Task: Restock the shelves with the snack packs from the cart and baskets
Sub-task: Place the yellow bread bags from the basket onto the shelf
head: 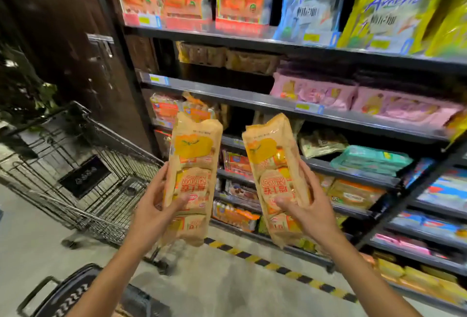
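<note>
Here, a person's left hand and right hand each gripped 1 tan snack pack, fingers and thumb curled round its lower half, both packs held upright in front of the shelves beside the wire cart. The carrying step looked under way; the next move likely called for choosing a shelf gap and sliding both packs in.
</note>
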{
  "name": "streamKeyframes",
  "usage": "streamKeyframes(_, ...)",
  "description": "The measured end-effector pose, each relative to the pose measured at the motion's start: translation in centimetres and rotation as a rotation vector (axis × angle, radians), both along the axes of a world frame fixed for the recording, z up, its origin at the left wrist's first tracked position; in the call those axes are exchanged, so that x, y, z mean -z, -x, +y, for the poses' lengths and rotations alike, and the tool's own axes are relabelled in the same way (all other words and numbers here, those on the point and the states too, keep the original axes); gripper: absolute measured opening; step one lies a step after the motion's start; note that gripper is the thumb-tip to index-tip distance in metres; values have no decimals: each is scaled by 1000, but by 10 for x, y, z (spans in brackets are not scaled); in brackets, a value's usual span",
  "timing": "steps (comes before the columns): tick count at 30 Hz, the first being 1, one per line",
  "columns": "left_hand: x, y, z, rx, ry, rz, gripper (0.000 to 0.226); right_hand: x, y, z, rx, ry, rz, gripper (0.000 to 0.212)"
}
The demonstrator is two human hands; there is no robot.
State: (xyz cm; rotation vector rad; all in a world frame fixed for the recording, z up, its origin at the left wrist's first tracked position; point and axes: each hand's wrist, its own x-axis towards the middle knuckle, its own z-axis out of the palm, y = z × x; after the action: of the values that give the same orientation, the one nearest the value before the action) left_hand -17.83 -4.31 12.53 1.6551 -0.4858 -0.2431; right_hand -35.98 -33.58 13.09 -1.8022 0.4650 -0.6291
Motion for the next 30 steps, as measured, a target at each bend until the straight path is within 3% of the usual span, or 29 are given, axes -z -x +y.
streamKeyframes(15, -50, -158, -9, 204, 66, -67, 79, -37, -96, 7, 136, 64, -4, 92)
streamKeyframes(30, -57, -291, -50, 208, -6, -151, 80, -26, -203, -33, 116, 118, 23, 94)
